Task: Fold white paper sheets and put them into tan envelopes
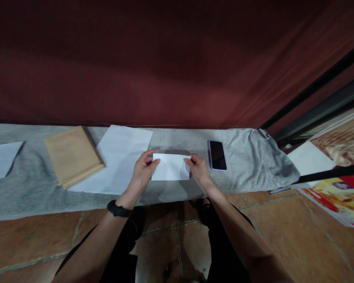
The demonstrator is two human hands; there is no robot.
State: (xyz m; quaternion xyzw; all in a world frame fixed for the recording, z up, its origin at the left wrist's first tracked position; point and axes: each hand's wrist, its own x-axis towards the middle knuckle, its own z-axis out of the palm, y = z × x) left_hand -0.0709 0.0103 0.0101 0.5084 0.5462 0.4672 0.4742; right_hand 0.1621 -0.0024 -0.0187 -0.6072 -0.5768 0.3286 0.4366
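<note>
A small white rectangle of paper (171, 168), perhaps folded, is held level just above the grey cloth. My left hand (144, 169) pinches its left end, thumb on top and fingers behind. At the other end, my right hand (198, 168) grips the upper right corner in the same way. Large white sheets (125, 149) lie left of my left hand, partly under a stack of brown envelopes (72, 153). A phone (217, 155) with a dark screen and a pale purple case rests to the right of my right hand.
Grey cloth (244, 157) covers the long, narrow bench, wrinkled at its right end. Another white sheet (2, 159) lies at the far left. Behind the bench hangs a dark red curtain (165, 78). Black bars and a colourful printed box (339, 196) stand at the right, above floor tiles.
</note>
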